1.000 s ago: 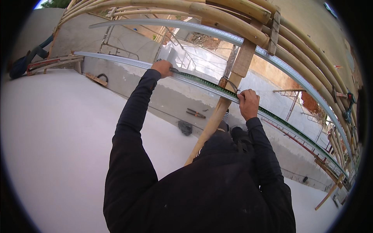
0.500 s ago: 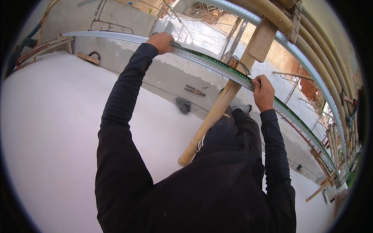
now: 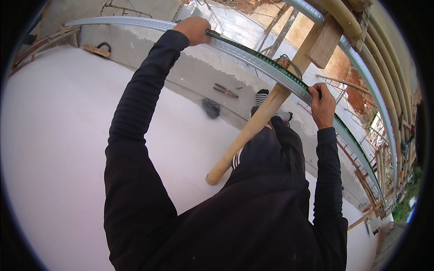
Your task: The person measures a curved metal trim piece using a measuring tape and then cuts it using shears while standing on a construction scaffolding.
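Observation:
A green tape measure blade (image 3: 258,56) lies stretched along a long, perforated galvanized metal channel (image 3: 122,21). My left hand (image 3: 194,30) is closed at the blade's left end, where a dark tip shows beside the fingers; the palm side is hidden. Farther right, my right hand (image 3: 323,105) pinches the blade against the channel's edge, and the blade runs on past it to the lower right. Between the hands, the channel crosses a round bamboo pole (image 3: 248,128) that slants down toward my legs. A loop of dark strap or wire (image 3: 285,61) sits at that crossing.
Pliers (image 3: 225,90) and a black plastic bag (image 3: 210,108) lie on the grey concrete ledge. A small wooden board (image 3: 96,49) is at the far left. A second metal channel (image 3: 375,81) curves beside bundled bamboo poles (image 3: 389,58) on the right. Scaffolding stands below the ledge.
The view has shifted, and both feet in striped socks now show on the ledge. My right hand sits farther right along the channel in the picture; both hands keep their hold on the tape.

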Motion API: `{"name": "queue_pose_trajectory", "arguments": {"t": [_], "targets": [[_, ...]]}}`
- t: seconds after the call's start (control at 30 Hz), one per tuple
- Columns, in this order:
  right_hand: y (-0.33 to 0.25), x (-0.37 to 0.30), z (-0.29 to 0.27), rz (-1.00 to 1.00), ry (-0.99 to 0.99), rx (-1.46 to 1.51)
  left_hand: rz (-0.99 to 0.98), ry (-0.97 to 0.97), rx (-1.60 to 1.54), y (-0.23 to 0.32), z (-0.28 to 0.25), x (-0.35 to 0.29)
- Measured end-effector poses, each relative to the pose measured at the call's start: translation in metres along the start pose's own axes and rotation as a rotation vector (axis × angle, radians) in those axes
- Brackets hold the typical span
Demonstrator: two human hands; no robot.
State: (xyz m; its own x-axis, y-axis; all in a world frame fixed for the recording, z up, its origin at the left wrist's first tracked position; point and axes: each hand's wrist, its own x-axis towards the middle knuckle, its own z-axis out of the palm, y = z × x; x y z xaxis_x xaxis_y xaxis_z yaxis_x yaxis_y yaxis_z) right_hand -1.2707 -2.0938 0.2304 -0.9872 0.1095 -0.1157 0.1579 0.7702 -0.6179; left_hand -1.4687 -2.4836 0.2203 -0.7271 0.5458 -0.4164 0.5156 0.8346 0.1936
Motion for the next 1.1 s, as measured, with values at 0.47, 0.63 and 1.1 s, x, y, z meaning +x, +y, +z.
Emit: {"name": "queue_pose_trajectory", "arguments": {"t": [0.47,0.63,1.1], "targets": [[0.006,-0.001,0.003,-0.005,-0.021,0.115,-0.031,0.027,-0.014,0.0,0.006,-0.002],[0.006,-0.003,0.004,0.017,-0.021,0.109,-0.005,0.107,-0.027,-0.003,0.011,-0.003],[0.008,-0.002,-0.002,-0.013,-0.005,0.103,-0.02,0.052,-0.07,0.001,0.007,-0.006]]}}
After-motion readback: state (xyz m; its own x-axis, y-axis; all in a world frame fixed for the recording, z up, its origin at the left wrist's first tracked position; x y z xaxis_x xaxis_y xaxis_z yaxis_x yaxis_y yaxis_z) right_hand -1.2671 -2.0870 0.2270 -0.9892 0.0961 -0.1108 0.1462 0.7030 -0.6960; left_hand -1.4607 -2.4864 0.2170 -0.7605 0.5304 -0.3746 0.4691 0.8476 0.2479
